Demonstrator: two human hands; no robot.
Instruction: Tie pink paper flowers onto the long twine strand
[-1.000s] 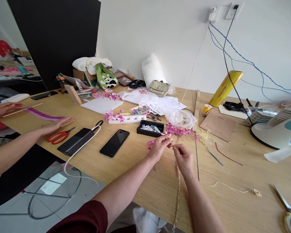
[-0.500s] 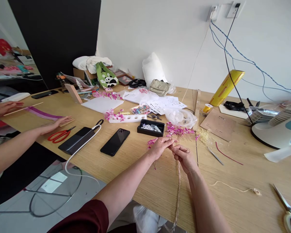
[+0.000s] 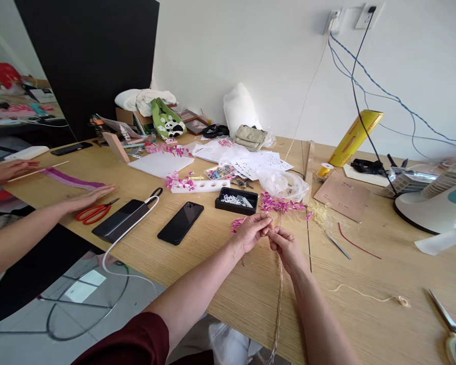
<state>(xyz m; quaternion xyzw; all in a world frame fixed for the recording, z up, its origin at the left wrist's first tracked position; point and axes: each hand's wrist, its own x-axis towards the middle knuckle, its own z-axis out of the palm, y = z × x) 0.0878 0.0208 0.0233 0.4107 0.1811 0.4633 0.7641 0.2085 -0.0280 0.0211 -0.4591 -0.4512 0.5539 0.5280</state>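
Pale wood table (image 3: 247, 299), set against a white wall (image 3: 197, 50), filled the lower part of the head view, the only one logged. My two hands met over it, just short of the pink flowers (image 3: 279, 204). Left hand (image 3: 253, 231): thumb and fingers pinched on a thin strand (image 3: 270, 226), mostly hidden. Right hand (image 3: 288, 248): fingers curled, tips pinching just below, nearly touching the left ones. Braided cord (image 3: 279, 299) ran from under my right hand down over the near edge; I could not tell whether it joined the strand. Black tray (image 3: 235, 202) stood just beyond my left hand; phone (image 3: 180, 223) lay to its left. A co-worker's hand (image 3: 97, 195) lay flat near the red scissors (image 3: 105, 206).

Handling (judged): strand light, thin and flexible, likely to slip if held loosely; best taken between fingertips, close to where the hands met. Flowers looked fragile, not a place to press. Cord probably soft, its hanging length tugging only slightly.

Against half a second earlier: my left fingers, then stretched out above the right fingertips, had curled back in; right hand nearly unchanged. Cord, tray and phone showed no clear shift.
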